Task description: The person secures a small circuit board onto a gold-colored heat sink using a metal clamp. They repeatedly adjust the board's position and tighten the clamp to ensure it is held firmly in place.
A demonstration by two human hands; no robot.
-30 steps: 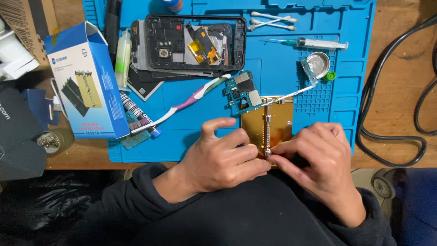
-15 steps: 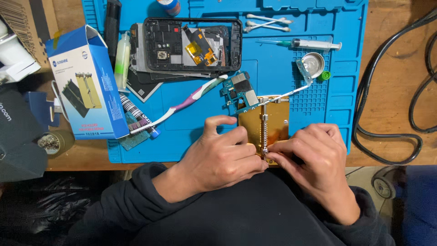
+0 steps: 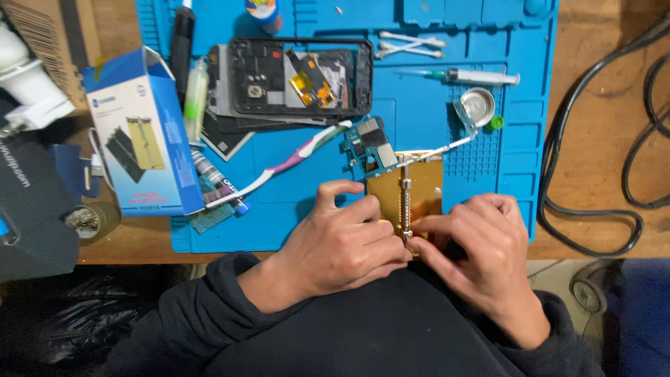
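Fingers (image 3: 391,234) of left hand (image 3: 342,241) and right hand (image 3: 481,248) closed from both sides, pinched on near end of screw (image 3: 405,206) of gold clamp (image 3: 412,192). Clamp flat on blue mat (image 3: 293,216), near edge (circuit board (image 3: 370,146) held at far end). Toothbrush (image 3: 279,167) further left, syringe (image 3: 474,75) far right.

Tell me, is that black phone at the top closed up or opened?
Opened. The black phone lies with its back cover off, so its yellow and metal inner parts show inside the frame.
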